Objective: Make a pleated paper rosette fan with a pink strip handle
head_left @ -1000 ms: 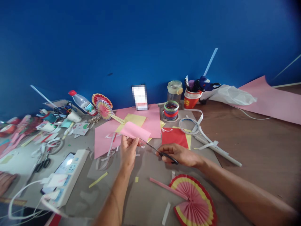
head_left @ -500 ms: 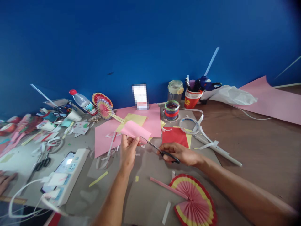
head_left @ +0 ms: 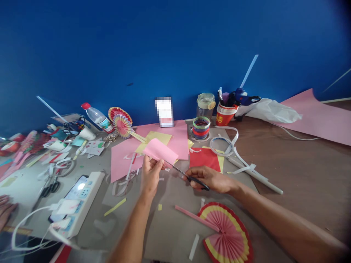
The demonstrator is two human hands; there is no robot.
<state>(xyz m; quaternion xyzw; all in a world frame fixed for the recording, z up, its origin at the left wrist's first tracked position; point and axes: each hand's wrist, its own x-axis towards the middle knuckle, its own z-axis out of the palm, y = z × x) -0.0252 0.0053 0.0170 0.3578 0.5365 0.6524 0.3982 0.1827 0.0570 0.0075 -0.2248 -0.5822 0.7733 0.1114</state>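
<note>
Between the thumb and fingers of my left hand is a piece of pink paper, held above the table. My right hand grips a pair of scissors by the black handles. Their blades point left and up to the paper's lower edge, close to my left fingertips; they look nearly closed. Below my right hand lies a pleated paper fan in pink, yellow and red, with a pink strip across its left side. Behind the held paper are a yellow sheet and a larger pink sheet.
A power strip with white plugs stands at left, a phone beside it. Further back are a bottle, small fans, a tape roll, and a red cup. Another person's hand rests at the far left edge.
The scissor blades have moved slightly along the paper's edge, and the paper is tilted a little differently. The other person's hand at the left has shifted. Both my hands keep their grips.
</note>
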